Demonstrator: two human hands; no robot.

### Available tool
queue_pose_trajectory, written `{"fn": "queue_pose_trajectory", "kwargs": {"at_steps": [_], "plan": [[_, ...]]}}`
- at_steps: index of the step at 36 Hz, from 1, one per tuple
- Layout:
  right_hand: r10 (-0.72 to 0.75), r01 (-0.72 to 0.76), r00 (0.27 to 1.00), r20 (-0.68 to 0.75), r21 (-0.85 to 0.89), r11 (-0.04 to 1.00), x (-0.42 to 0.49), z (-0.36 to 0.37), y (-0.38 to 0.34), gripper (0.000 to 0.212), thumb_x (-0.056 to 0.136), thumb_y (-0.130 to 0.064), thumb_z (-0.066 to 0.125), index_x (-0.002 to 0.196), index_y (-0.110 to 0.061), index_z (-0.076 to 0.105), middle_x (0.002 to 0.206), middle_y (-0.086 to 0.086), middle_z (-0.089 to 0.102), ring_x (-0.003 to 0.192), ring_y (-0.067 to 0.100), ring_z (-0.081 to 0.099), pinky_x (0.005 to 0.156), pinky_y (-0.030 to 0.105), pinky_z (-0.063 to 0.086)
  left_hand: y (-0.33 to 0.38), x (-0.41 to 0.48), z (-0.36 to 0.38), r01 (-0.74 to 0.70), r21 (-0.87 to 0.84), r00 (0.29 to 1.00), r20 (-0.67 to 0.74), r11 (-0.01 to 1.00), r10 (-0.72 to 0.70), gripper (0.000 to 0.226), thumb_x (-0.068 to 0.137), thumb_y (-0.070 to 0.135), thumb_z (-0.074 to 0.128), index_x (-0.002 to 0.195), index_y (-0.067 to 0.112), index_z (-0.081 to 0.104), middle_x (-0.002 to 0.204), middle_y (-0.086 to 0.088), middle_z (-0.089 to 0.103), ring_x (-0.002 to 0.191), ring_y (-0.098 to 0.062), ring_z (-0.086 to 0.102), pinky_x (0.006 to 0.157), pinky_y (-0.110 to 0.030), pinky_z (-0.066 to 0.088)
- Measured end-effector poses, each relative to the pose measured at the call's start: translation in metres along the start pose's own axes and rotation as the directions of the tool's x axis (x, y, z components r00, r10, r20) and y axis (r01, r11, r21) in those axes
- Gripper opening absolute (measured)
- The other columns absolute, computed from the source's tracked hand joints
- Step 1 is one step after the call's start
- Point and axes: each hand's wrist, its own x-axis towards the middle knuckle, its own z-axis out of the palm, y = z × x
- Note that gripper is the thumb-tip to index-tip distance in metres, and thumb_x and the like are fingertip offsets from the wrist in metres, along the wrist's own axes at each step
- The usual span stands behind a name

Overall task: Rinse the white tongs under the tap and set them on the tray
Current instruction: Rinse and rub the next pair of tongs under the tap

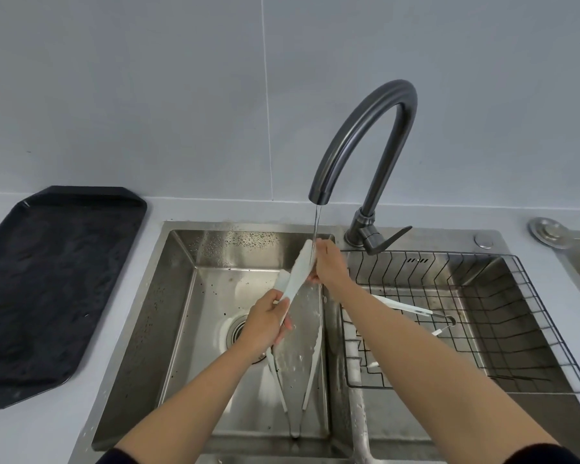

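Grey wall tiles back a pale surface with a stainless double sink [215, 246]. Under the dark gooseneck tap [349, 135], the white tongs [297, 269] slant upward, their top end in the thin water stream [316, 222]. The left hand [265, 323] grips their lower part, below the tap's spout. The right hand [329, 266] curls round their upper end. Well left of the tap a black tray [57, 279] lies on the surface. Right of the tap, a wire basket [482, 329] holds a white-handled utensil [406, 308]. A second pair of tongs [309, 380] lies in the basin below.

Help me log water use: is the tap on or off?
On. A thin stream of water falls from the tap onto the white tongs held over the sink.
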Motion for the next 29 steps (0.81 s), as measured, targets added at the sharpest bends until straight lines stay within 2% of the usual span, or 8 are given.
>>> {"fn": "queue_pose_trajectory", "kwargs": {"at_steps": [6,8,10,14,19,21,24,29], "plan": [[0.088,-0.094,0.985,0.148,0.037,0.995,-0.009,0.009,0.003,0.066,0.082,-0.034,0.066,0.132,-0.013,0.028,0.117,0.012,0.056,0.095,0.025,0.063,0.078,0.040,0.058,0.005,0.005,0.007,-0.096,0.290,0.994,-0.021,0.952,0.106,0.016,0.098,0.013,0.034,0.087,0.016,0.046,0.073,-0.015,0.061,0.038,-0.009,0.044,0.047,-0.025,0.037],[0.118,-0.131,0.984,0.137,0.090,0.987,-0.010,0.009,0.002,0.039,0.084,-0.018,0.064,0.111,-0.005,0.040,0.092,0.010,0.057,0.088,0.024,0.062,0.087,0.049,0.054,0.006,0.004,0.009,-0.124,0.429,0.991,0.013,0.895,0.131,0.020,0.097,0.013,0.037,0.111,0.009,0.050,0.082,-0.019,0.062,0.056,-0.021,0.051,0.059,-0.030,0.040],[0.148,-0.168,0.981,0.129,0.162,0.972,-0.009,0.008,0.001,0.017,0.088,-0.006,0.054,0.102,-0.003,0.043,0.074,0.008,0.052,0.068,0.022,0.058,0.077,0.045,0.056,0.006,0.004,0.007,-0.150,0.499,0.986,0.007,0.853,0.169,0.027,0.097,0.018,0.041,0.118,0.009,0.053,0.093,-0.013,0.065,0.072,-0.022,0.055,0.067,-0.030,0.041],[0.226,-0.270,0.960,0.163,0.347,0.898,-0.012,0.007,0.001,0.041,0.095,-0.005,0.039,0.134,-0.004,0.030,0.079,0.013,0.054,0.052,0.022,0.063,0.059,0.037,0.058,0.010,0.004,-0.003,-0.213,0.418,0.885,-0.299,0.883,0.356,0.023,0.092,0.011,0.050,0.113,0.006,0.056,0.106,-0.003,0.052,0.095,-0.020,0.053,0.076,-0.022,0.037],[0.236,-0.331,0.941,0.243,0.509,0.795,-0.021,0.007,0.005,0.039,0.098,-0.005,0.032,0.136,-0.001,0.025,0.094,0.019,0.052,0.068,0.028,0.061,0.078,0.045,0.051,0.021,0.010,-0.012,-0.135,0.262,0.834,-0.490,0.956,0.252,0.045,0.083,0.012,0.063,0.123,0.001,0.045,0.116,-0.010,0.046,0.108,-0.023,0.045,0.095,-0.032,0.038],[0.243,-0.358,0.931,0.273,0.544,0.759,-0.023,0.005,0.008,0.036,0.098,-0.004,0.032,0.133,0.004,0.028,0.103,0.024,0.051,0.072,0.030,0.060,0.085,0.047,0.048,0.023,0.015,-0.019,-0.019,0.065,0.914,-0.404,0.998,0.044,0.044,0.084,0.019,0.064,0.121,0.005,0.045,0.105,-0.007,0.051,0.098,-0.023,0.050,0.085,-0.033,0.042],[0.269,-0.395,0.917,0.296,0.563,0.726,-0.026,0.006,0.016,0.037,0.099,-0.007,0.033,0.134,0.005,0.029,0.094,0.019,0.048,0.075,0.031,0.059,0.086,0.045,0.048,0.025,0.014,-0.030,0.189,-0.149,0.979,-0.052,0.971,-0.198,0.023,0.089,0.023,0.057,0.105,0.008,0.053,0.079,-0.003,0.061,0.067,-0.015,0.057,0.060,-0.024,0.040],[0.334,-0.468,0.880,0.337,0.504,0.725,-0.027,0.006,0.025,0.034,0.101,-0.027,0.034,0.121,-0.001,0.041,0.099,0.021,0.055,0.078,0.031,0.060,0.074,0.039,0.053,0.024,0.010,-0.030,0.225,-0.310,0.973,0.130,0.924,-0.193,0.009,0.091,0.007,0.053,0.083,0.009,0.052,0.053,-0.003,0.062,0.037,-0.009,0.053,0.036,-0.017,0.039]]}}
